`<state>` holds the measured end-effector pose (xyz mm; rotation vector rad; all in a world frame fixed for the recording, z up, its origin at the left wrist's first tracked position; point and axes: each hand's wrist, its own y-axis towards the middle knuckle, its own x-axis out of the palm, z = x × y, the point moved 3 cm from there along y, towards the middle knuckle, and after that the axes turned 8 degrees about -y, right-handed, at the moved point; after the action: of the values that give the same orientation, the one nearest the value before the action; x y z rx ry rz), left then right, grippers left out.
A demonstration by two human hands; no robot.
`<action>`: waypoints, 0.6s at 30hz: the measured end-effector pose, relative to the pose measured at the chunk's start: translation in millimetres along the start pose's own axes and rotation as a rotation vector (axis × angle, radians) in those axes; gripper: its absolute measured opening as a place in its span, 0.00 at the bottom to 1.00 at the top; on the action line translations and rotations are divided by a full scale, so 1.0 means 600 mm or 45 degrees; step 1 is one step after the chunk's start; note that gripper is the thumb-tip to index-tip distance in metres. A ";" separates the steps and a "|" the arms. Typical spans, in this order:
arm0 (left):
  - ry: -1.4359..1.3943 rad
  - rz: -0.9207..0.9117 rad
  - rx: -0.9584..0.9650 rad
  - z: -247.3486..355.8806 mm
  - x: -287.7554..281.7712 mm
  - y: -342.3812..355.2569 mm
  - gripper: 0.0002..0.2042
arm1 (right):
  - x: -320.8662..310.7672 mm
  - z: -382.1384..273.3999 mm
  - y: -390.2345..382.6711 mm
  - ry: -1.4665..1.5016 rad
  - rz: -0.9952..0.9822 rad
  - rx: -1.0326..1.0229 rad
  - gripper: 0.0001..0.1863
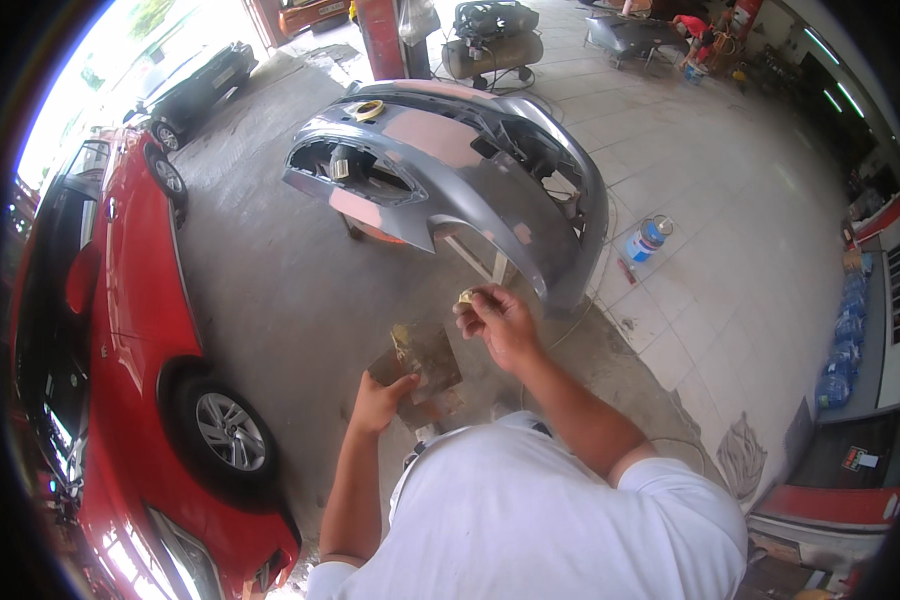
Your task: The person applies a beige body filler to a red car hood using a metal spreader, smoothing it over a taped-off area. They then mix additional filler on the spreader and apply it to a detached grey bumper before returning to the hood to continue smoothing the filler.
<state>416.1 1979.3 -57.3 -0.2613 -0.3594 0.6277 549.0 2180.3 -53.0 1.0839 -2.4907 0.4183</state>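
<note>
My left hand point(376, 402) grips the edge of a flat, square mixing board point(436, 362), thumb on top. Yellowish paste point(402, 343) is smeared on its far left part. To the right and a little higher, my right hand point(502, 324) is closed, pinching a small pale-yellow piece point(466, 297) whose kind I cannot make out. Just beyond my hands a grey car bumper point(510, 215) with pinkish filler patches point(432, 137) rests on a stand point(478, 258). A yellow tape roll point(368, 110) lies on its far left end.
A red car point(135, 330) stands close on my left, a dark car point(198, 85) beyond it. On the tiles at right is a blue-and-white can point(647, 240). An air compressor point(492, 50) stands behind the bumper. A person in red point(697, 35) crouches far right. Blue water bottles point(848, 330) line the right side.
</note>
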 end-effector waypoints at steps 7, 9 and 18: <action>-0.011 0.043 -0.083 -0.035 -0.035 0.018 0.18 | -0.061 0.012 -0.017 0.392 -0.033 0.055 0.13; -0.073 0.040 -0.108 -0.044 -0.040 0.024 0.18 | -0.071 0.012 -0.024 0.427 0.009 0.044 0.12; -0.098 -0.015 -0.092 -0.053 -0.031 0.055 0.19 | -0.070 0.001 -0.047 0.008 0.188 0.012 0.07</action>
<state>397.9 1989.3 -102.2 -0.3047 -0.4582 0.6151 595.8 2187.8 -69.9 0.9043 -2.5748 0.4753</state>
